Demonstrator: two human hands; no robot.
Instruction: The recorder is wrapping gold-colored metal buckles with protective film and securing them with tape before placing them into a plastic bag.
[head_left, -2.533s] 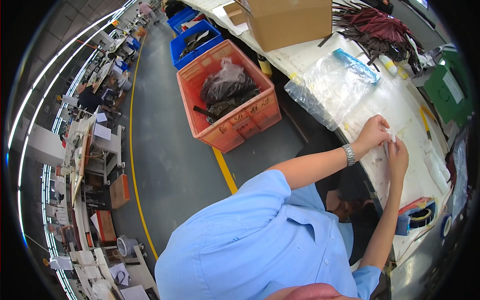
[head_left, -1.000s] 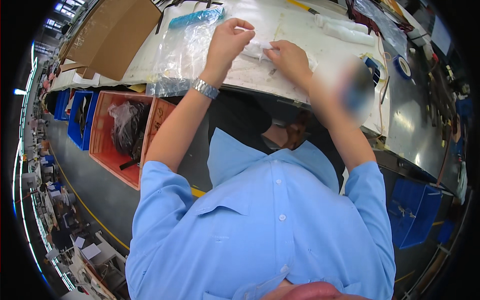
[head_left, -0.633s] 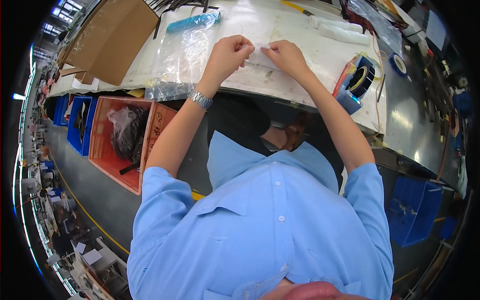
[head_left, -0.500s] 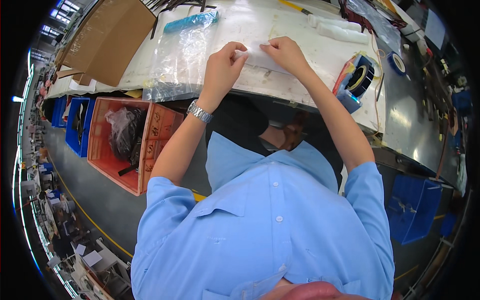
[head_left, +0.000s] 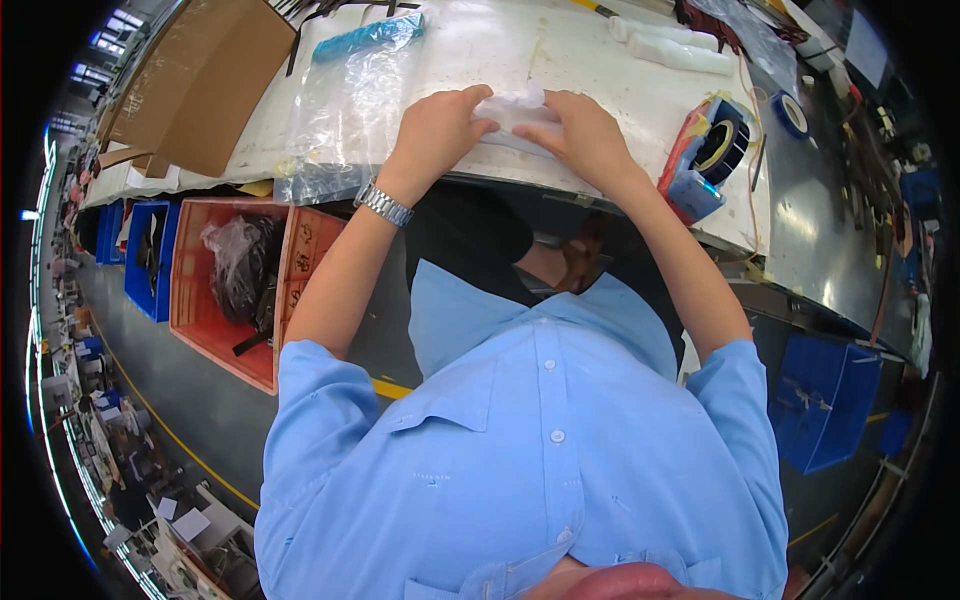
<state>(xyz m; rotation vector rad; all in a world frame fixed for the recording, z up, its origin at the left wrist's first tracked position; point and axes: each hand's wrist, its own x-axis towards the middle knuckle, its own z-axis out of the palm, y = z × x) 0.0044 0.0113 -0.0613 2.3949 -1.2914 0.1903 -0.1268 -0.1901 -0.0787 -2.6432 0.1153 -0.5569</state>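
A soft white sheet, gathered into a bundle (head_left: 508,112), lies at the near edge of the white worktable (head_left: 470,60). My left hand (head_left: 445,125) grips its left end, thumb below and fingers above. At the other end, my right hand (head_left: 588,135) has its thumb along the near side and its fingers over the top. Whether anything is wrapped inside the bundle cannot be seen. Two similar white rolls (head_left: 680,52) rest further back on the right. Left of my hands lies a clear plastic bag (head_left: 345,110) with a blue-green strip (head_left: 368,38) across its far end.
A tape dispenser (head_left: 705,160) stands on the right of the table, with a blue tape roll (head_left: 790,115) beyond it. A cardboard box (head_left: 200,85) occupies the far left. Below are an orange crate (head_left: 225,345) and blue bins (head_left: 150,260); another blue bin (head_left: 825,400) is at right.
My hands have gone from pinching the flat white sheet by its edge to closing around it. The sheet is now bunched into a roll shape, and both hands sit slightly nearer me.
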